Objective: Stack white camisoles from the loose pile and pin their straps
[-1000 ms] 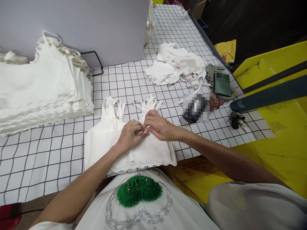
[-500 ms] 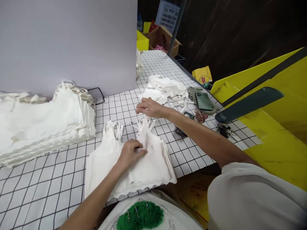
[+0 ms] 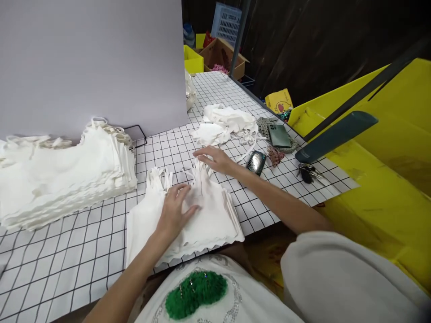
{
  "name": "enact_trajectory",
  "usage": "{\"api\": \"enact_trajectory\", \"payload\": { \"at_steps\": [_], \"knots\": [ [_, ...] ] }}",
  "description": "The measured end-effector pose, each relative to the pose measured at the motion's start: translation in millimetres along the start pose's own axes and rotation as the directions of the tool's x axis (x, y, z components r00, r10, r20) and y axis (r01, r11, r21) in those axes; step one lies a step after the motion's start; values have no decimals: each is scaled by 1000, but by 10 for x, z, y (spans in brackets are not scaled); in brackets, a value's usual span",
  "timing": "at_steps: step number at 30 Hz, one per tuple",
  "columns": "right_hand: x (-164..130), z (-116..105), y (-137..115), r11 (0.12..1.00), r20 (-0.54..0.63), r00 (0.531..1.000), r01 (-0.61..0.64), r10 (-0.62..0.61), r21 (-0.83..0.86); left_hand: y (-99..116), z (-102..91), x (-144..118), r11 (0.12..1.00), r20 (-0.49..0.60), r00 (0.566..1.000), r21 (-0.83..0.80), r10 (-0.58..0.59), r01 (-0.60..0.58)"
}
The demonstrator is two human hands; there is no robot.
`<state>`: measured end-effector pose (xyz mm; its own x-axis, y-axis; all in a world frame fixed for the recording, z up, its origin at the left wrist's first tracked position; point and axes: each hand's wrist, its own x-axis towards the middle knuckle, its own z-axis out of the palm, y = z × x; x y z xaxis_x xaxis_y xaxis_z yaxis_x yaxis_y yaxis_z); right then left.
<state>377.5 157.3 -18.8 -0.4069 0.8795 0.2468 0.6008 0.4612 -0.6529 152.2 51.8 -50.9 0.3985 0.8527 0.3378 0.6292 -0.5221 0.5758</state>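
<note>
Fingers (image 3: 183,192) of the left hand (image 3: 171,214) are spread, thumb well apart from forefinger, over a stack of white garments (image 3: 215,220) on the worktop (image 3: 262,208); they pinch nothing visible. Ahead and to the right, the fingers of the right hand (image 3: 217,159) stretch loosely across the right-hand straps (image 3: 198,173); whether they touch or grip any strap cannot be told.

Beneath and between both sets of fingers, the stack lies flat, straps pointing away from the person, hem toward the person. Its longer side appears to run left to right, the right end slightly farther off. The cloth is plain white and matt, with a scalloped hem, layered edges showing to the right of the left fingers, and thin straps bunched in two clusters, the left-hand straps (image 3: 158,178) just beyond the left fingers.

Well left of the fingers rises a thicker pile of similar white garments (image 3: 63,179). Beyond the right fingers lies a loose heap of white cloth (image 3: 227,123); to their right are a dark glossy object (image 3: 256,162), a green phone (image 3: 279,135) and keys (image 3: 307,172). Farther off, a yellow packet (image 3: 279,101) bears a red drawing and print too small to read, as is the pale lettering on a long dark-green object (image 3: 338,136) beside the keys.
</note>
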Motion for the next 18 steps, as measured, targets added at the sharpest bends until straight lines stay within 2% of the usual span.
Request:
{"api": "enact_trajectory", "payload": {
  "at_steps": [1, 2, 3, 5, 7, 9, 10, 12, 14, 16, 18],
  "knots": [
    [-245, 63, -111, 1000, -55, 998, 12, -14, -29, 24, -74, -104, 998, -32, 998, 41, 56, -55],
    [-511, 139, -242, 996, -48, 998, 32, -36, -87, 42, -144, -223, 991, -27, 994, 80, 107, -104],
    [-782, 228, -378, 988, -4, 999, 35, -36, -153, 47, -204, -355, 982, -1, 990, 131, 140, -139],
    [-1282, 411, -601, 959, 179, 981, 119, -74, -257, -6, -287, -629, 948, 60, 984, 264, 167, -177],
    [-1630, 508, -675, 946, 289, 957, 121, -30, -302, -143, -327, -870, 917, 13, 987, 370, 159, -152],
    [-1756, 421, -575, 948, 250, 967, 37, 45, -316, -316, -349, -1028, 910, -9, 990, 394, 143, -128],
    [-1726, 299, -473, 954, 180, 981, -14, 71, -299, -394, -358, -1069, 913, -20, 992, 394, 129, -110],
    [-1488, -58, -208, 966, -27, 995, -96, 93, -238, -493, -375, -1073, 918, -42, 996, 392, 83, -60],
    [-1067, -465, 73, 968, -220, 973, -121, 73, -218, -496, -382, -999, 925, -52, 997, 379, 62, -38],
    [-562, -790, 317, 916, -306, 938, -261, 165, -305, -417, -376, -892, 936, -81, 994, 350, 70, -37],
    [-82, -944, 502, 900, -302, 934, -289, 191, -326, -311, -365, -799, 946, -135, 987, 322, 89, -42]
  ]
}}
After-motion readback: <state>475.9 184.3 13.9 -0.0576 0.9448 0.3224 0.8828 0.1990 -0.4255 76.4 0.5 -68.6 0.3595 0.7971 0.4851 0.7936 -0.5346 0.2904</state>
